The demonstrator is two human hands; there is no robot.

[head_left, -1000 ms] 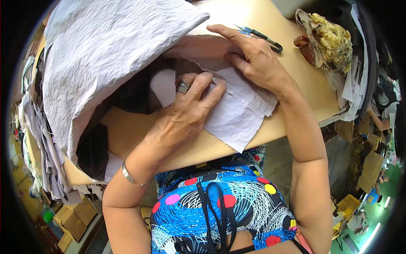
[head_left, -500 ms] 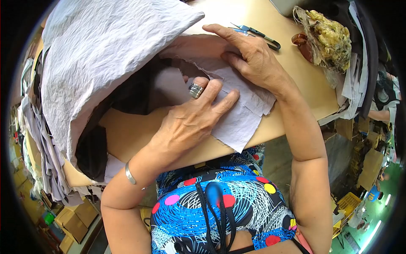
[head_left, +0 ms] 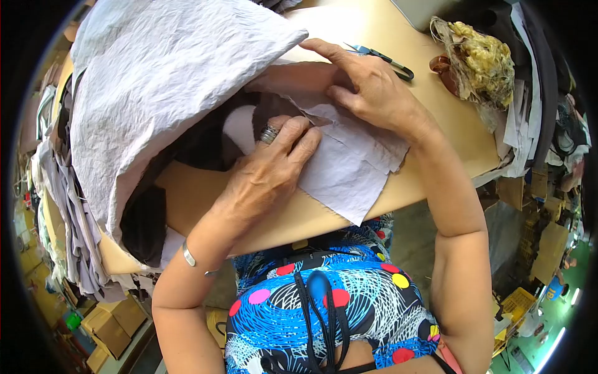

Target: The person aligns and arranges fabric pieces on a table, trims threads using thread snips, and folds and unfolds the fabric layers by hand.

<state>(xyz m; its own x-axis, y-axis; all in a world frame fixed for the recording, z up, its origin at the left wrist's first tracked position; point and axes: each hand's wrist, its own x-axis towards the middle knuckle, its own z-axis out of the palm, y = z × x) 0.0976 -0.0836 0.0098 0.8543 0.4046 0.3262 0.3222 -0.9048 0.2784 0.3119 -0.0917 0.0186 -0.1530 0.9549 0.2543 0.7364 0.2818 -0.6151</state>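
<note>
Two bare hands meet the fabric, and the grip of the left hand [head_left: 258,174] is bent down at the inner edge of the pale cloth [head_left: 346,174], its fingers drawn in close together. Their tips are hidden, so whether they pinch any fabric I cannot tell. From that grip the pale cloth lies to the right, its longer run slanting toward the person and ending in a loose corner near the front edge of the bench [head_left: 455,134]. The left hand is the nearer one to the dark cloth [head_left: 268,109] showing at that inner edge. The right hand [head_left: 383,93] sits across from it on the far side of the pale cloth, thumb and forefinger spread apart, the forefinger pointing toward the tip of the large crumpled flap [head_left: 162,68]. That flap arches beyond and to the left of the left hand, over dark folds. Just beyond the right hand are the snips [head_left: 402,70]; farther right sits a tangled thread bundle [head_left: 483,62].
</note>
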